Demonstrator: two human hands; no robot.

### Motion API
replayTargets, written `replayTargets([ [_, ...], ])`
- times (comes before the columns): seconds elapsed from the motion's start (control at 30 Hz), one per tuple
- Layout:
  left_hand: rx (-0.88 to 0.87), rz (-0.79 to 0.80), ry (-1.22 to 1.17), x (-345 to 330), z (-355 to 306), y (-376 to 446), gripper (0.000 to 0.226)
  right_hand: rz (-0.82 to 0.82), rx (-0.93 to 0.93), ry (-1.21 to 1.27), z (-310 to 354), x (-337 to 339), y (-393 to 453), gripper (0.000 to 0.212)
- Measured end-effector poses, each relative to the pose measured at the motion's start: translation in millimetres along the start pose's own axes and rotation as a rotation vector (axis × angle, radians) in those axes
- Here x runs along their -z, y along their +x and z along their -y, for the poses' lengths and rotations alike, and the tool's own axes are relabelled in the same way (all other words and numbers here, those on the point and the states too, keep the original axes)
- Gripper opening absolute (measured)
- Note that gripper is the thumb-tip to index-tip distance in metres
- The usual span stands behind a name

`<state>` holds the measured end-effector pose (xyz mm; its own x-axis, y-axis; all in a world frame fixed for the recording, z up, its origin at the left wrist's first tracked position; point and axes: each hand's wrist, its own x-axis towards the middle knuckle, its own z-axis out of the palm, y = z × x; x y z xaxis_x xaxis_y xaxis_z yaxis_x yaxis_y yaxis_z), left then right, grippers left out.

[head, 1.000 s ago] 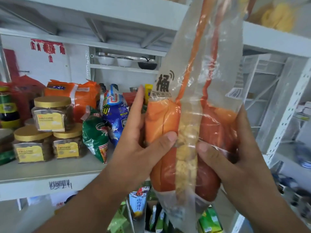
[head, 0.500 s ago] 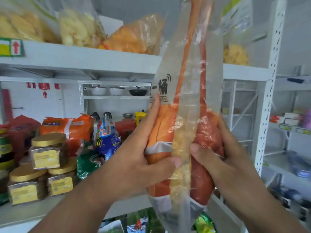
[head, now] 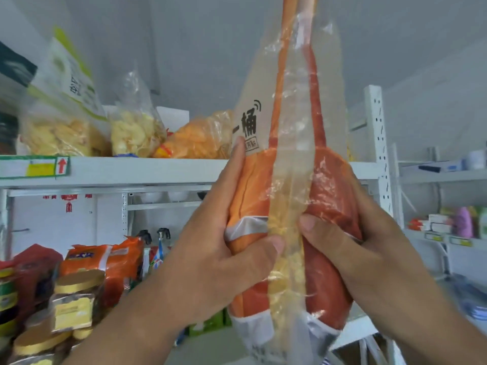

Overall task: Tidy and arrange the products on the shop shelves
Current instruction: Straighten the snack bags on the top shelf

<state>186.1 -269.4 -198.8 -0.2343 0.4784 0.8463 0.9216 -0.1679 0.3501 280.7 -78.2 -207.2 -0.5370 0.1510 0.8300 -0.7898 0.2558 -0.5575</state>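
I have raised the snack bag [head: 287, 206] since the earlier frame — left hand [head: 224, 259] and right hand [head: 350, 248] clasp it, level with the top shelf edge [head: 158, 168]; open room lies above, probably.

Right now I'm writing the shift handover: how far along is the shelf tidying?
Done: snack bags already sit on the top shelf, and jars and packets on the one below. In hand: the left hand and right hand both grip a tall orange bag, upright in front of the top shelf. Left: setting that bag down; other shelves are too blurred to judge.
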Motion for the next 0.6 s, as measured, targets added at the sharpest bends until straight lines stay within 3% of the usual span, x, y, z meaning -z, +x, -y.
replayTargets([
  [0.1, -0.086, -0.023, 0.019, 12.5, -10.3, 36.7, 0.106, -0.006, 0.071, -0.012, 18.9, 3.2, 31.5, 0.08],
  [0.37, -0.15, -0.045, 0.018, 55.1, -13.6, 144.5, 0.103, -0.005, 0.252, -0.078, 44.3, 6.0, 131.1, 0.06],
  [0.6, -0.118, -0.064, 0.024, 67.2, 20.9, 212.6, 0.106, -0.042, 0.269, -0.126, 14.8, 9.3, 218.6, 0.051],
])
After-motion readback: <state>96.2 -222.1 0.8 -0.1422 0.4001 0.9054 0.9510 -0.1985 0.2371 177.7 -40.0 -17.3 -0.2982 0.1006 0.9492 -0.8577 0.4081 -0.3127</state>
